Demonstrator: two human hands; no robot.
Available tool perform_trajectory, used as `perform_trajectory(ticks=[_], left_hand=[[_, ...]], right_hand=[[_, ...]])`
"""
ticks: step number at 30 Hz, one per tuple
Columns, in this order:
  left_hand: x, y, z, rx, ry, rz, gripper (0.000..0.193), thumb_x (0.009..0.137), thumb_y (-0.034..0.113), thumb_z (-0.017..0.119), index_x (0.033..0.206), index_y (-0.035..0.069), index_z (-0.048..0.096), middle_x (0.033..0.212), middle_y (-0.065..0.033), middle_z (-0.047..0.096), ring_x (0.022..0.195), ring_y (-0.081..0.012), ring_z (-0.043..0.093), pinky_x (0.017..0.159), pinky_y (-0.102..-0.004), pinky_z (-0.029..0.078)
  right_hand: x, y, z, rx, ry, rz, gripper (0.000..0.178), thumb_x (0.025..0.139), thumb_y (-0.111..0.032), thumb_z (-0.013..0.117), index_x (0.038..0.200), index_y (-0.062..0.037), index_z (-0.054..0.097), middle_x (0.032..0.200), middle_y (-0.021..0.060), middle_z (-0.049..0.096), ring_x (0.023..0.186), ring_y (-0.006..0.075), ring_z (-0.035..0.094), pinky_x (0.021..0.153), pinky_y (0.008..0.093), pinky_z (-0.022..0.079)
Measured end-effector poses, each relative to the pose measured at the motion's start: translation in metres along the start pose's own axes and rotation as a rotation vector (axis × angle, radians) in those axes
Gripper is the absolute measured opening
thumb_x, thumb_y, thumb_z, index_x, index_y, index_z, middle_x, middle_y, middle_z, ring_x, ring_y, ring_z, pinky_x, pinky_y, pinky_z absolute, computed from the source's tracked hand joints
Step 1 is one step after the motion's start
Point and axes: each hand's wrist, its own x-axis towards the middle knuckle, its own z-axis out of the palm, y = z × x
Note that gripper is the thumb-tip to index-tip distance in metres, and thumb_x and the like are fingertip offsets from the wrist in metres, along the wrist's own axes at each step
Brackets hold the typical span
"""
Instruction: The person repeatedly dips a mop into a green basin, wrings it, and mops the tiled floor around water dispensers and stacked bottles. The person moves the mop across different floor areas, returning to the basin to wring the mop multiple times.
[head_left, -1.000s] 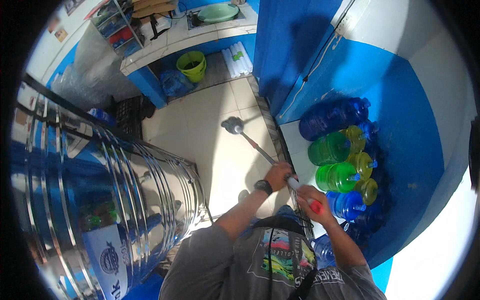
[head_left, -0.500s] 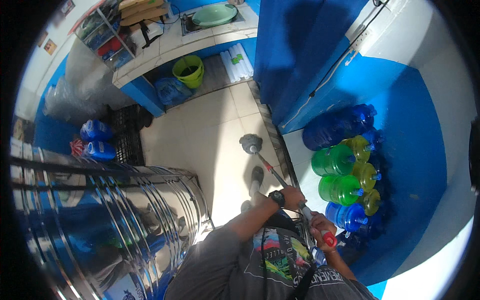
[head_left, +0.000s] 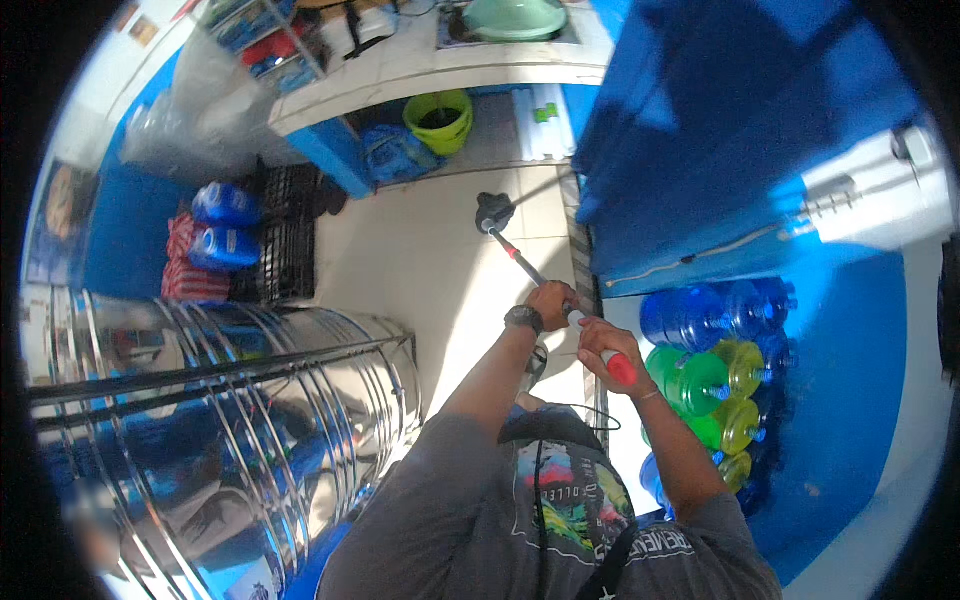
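Note:
A mop [head_left: 527, 268] with a dark, bushy head [head_left: 495, 210] reaches out ahead of me, its head resting on the pale tiled floor [head_left: 400, 245]. My left hand [head_left: 550, 302], below a black wristwatch [head_left: 523, 318], is wrapped round the grey middle of the handle. Higher up the pole, my right hand [head_left: 604, 350] grips it just short of the red end cap [head_left: 621, 368]. Both arms stretch forward, and the handle slants from the cap down to the mop head. My fingers partly cover the pole.
Blue, green and yellow water jugs [head_left: 688, 380] are stacked along the right wall. On the left stand a shiny metal-barred rack [head_left: 300, 400], black crates [head_left: 288, 235] and blue containers [head_left: 224, 248]. A yellow-green bucket [head_left: 440, 122] sits under the tiled counter [head_left: 400, 85], and a blue curtain [head_left: 690, 150] hangs at the right.
The view has shifted, with the jugs and counter at new places in it. Both arms now reach further forward. The mop head lies nearer the counter, and both hands keep their hold.

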Motion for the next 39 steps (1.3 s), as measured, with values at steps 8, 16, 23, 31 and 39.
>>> perform_trajectory(ticks=[8, 16, 23, 31, 39], left_hand=[[-0.072, -0.071, -0.075, 0.172, 0.163, -0.250, 0.024, 0.080, 0.026, 0.090, 0.093, 0.010, 0.077, 0.100, -0.0140, 0.076, 0.097, -0.0392, 0.074, 0.087, -0.0497, 0.060], [-0.092, -0.153, -0.158, 0.027, 0.662, -0.276, 0.020, 0.082, 0.017, 0.089, 0.089, 0.007, 0.072, 0.093, -0.0171, 0.075, 0.099, -0.0416, 0.074, 0.093, -0.0507, 0.058], [-0.015, -0.211, -0.214, 0.021, 0.635, -0.266, 0.038, 0.095, 0.033, 0.081, 0.073, 0.006, 0.069, 0.079, -0.0182, 0.068, 0.087, -0.0428, 0.067, 0.082, -0.0549, 0.054], [0.114, -0.165, -0.184, -0.319, 0.393, 0.071, 0.028, 0.097, 0.031, 0.081, 0.081, 0.010, 0.073, 0.085, -0.0155, 0.070, 0.092, -0.0425, 0.069, 0.094, -0.0600, 0.051], [0.178, -0.166, -0.230, -0.180, -0.084, 0.028, 0.033, 0.080, 0.030, 0.083, 0.109, 0.016, 0.085, 0.113, -0.0168, 0.082, 0.109, -0.0378, 0.079, 0.093, -0.0519, 0.064]], right_hand=[[0.091, 0.028, 0.061, 0.189, -0.260, -0.092, 0.015, 0.093, 0.001, 0.081, 0.088, -0.0040, 0.067, 0.085, 0.0120, 0.070, 0.085, 0.0300, 0.072, 0.117, 0.0552, 0.052], [0.203, 0.063, 0.119, 0.246, -0.308, -0.011, 0.012, 0.098, -0.002, 0.076, 0.092, -0.0014, 0.065, 0.089, 0.0112, 0.067, 0.088, 0.0301, 0.069, 0.107, 0.0446, 0.055], [0.307, 0.020, 0.075, 0.146, -0.368, 0.156, 0.008, 0.095, -0.001, 0.076, 0.091, -0.0013, 0.069, 0.094, 0.0115, 0.075, 0.094, 0.0286, 0.073, 0.115, 0.0580, 0.053], [0.352, -0.044, 0.019, -0.062, -0.205, 0.224, 0.018, 0.093, 0.002, 0.075, 0.082, -0.0053, 0.063, 0.086, 0.0113, 0.074, 0.086, 0.0270, 0.073, 0.108, 0.0552, 0.055], [0.401, -0.022, 0.043, -0.144, -0.127, 0.049, 0.021, 0.093, -0.004, 0.076, 0.077, -0.0057, 0.062, 0.082, 0.0102, 0.070, 0.079, 0.0244, 0.070, 0.099, 0.0569, 0.060]])
